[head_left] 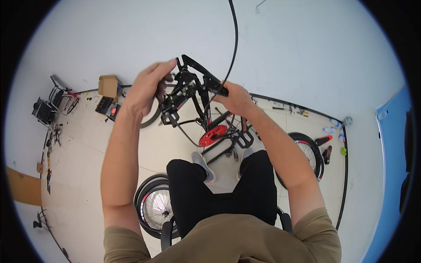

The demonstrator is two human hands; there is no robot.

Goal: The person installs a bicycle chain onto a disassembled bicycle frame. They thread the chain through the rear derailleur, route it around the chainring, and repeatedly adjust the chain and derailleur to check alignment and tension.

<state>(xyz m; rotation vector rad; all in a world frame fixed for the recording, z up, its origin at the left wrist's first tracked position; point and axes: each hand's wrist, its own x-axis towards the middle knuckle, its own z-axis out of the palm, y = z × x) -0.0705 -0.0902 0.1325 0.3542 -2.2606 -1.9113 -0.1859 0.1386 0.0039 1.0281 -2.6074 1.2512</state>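
Observation:
A black bicycle frame (199, 98) is raised in front of me, with a red chainring (212, 136) and a black pedal (244, 139) low on it. My left hand (151, 85) is closed on the frame's upper left part, fingertips partly hidden by fittings. My right hand (237, 98) grips a flat black bar (212, 82) at the frame's upper right. A black cable (234, 35) runs from the top of the view down across the frame.
Bike wheels (155, 205) lie left of my legs, another (307, 155) to the right. An open cardboard box (108, 86), a toolbox (104, 107), pliers (302, 112), plastic bottles (333, 122) and a folded wheelchair-like frame (44, 111) line the walls. A blue panel (390, 131) stands at right.

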